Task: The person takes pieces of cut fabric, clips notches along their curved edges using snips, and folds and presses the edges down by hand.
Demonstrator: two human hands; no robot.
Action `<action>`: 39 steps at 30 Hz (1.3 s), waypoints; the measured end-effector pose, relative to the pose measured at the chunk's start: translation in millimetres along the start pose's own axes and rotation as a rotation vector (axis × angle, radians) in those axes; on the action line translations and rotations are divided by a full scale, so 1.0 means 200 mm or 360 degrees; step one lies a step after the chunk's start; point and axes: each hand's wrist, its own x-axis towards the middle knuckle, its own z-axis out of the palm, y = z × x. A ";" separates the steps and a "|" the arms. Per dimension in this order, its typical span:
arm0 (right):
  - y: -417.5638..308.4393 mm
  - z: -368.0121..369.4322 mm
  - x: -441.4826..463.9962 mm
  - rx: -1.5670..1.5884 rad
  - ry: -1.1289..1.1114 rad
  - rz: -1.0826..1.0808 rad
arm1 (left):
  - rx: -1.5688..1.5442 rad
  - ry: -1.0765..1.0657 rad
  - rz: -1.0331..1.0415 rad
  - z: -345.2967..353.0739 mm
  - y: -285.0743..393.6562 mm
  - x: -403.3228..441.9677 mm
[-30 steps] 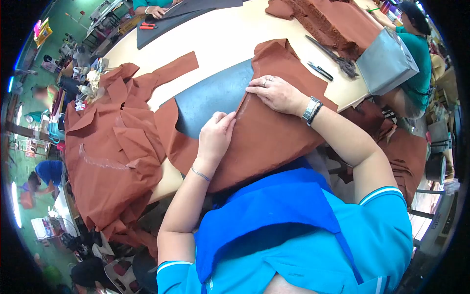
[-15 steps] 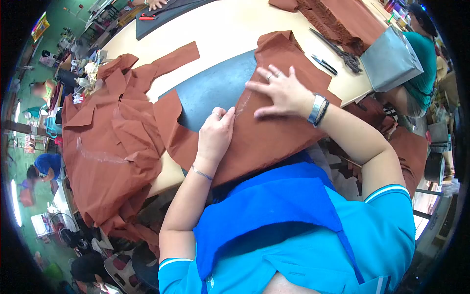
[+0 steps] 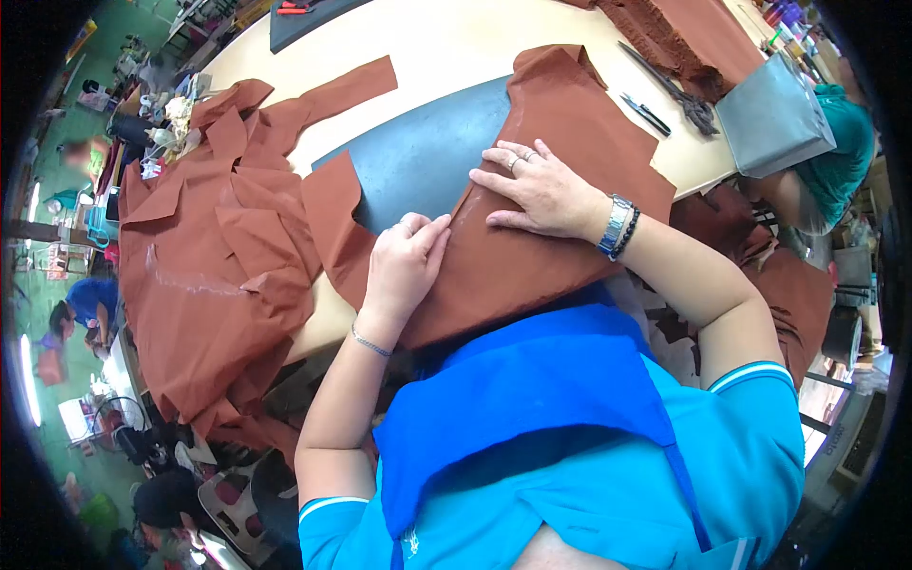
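A rust-brown piece of fabric (image 3: pixel 541 275) lies in front of me, partly over a dark grey board (image 3: pixel 418 142). At its left edge, my left hand (image 3: pixel 404 266) is closed, thumb and fingertips pinched on the cloth. My right hand (image 3: pixel 551 195) rests palm down on the same fabric, fingers stretched toward that edge with nothing held. Faint whitish marks run along the cloth between the two hands. To the left, a crumpled heap of the same brown fabric (image 3: pixel 218 256) hangs over the table's edge.
On the pale table (image 3: pixel 456 38) lie thread snips (image 3: pixel 646 114) and long dark scissors (image 3: pixel 655 76) beside a dark rag. A grey metal box (image 3: pixel 774 119) stands at the right, near a person in green (image 3: pixel 845 142). Red-handled tools (image 3: pixel 294 8) lie on a dark board at the back.
My right hand has come down and drawn its spread fingers closer together on the cloth. My left hand has shifted slightly left and down, still pinching the edge.
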 end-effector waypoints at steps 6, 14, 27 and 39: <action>-0.14 -0.08 -0.02 -0.0126 -0.0310 0.0092 | 0.0212 0.0061 0.0082 0.02 0.01 -0.02; -0.05 -0.03 0.05 0.0300 0.0116 -0.0089 | 0.0127 -0.0023 -0.0033 -0.03 0.03 -0.01; -0.26 -0.05 0.05 0.0186 -0.0115 -0.0177 | 0.0356 -0.0450 0.0002 -0.25 -0.07 -0.07; -0.34 -0.13 0.10 0.0147 -0.0369 -0.0099 | 0.0568 -0.0297 0.0254 -0.26 -0.19 -0.15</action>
